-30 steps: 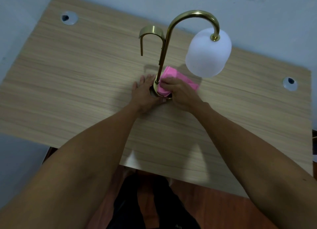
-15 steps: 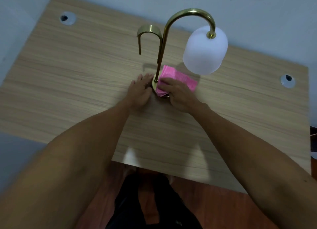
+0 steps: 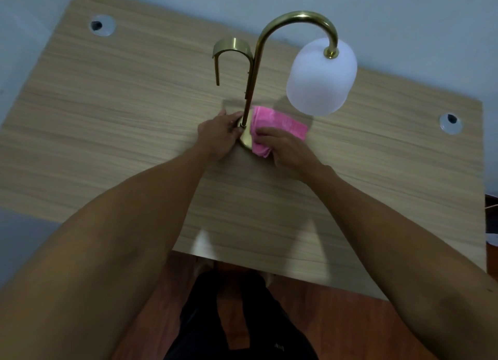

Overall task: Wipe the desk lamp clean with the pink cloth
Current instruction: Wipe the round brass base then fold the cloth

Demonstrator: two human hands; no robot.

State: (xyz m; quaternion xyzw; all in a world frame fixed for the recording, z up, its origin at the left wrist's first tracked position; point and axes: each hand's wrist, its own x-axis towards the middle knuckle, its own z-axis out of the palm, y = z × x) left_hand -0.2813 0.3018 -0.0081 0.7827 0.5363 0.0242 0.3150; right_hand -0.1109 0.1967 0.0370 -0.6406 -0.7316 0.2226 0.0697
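Observation:
A brass desk lamp (image 3: 254, 71) stands upright on the wooden desk (image 3: 107, 112), its curved stem carrying a frosted white shade (image 3: 320, 78) at the right and a short brass hook (image 3: 231, 50) at the left. Its round base (image 3: 246, 140) is partly covered. My left hand (image 3: 219, 134) rests on the left side of the base, fingers against the foot of the stem. My right hand (image 3: 289, 151) presses the folded pink cloth (image 3: 277, 126) onto the right side of the base.
Two round cable grommets sit in the desk, one (image 3: 101, 25) at the far left and one (image 3: 450, 122) at the right. A pale wall runs behind the desk. Reddish floor and dark trousers (image 3: 242, 319) show below the near edge.
My right hand has slid the pink cloth slightly to the right over the base, uncovering more brass beside the stem. My left hand has stayed on the base.

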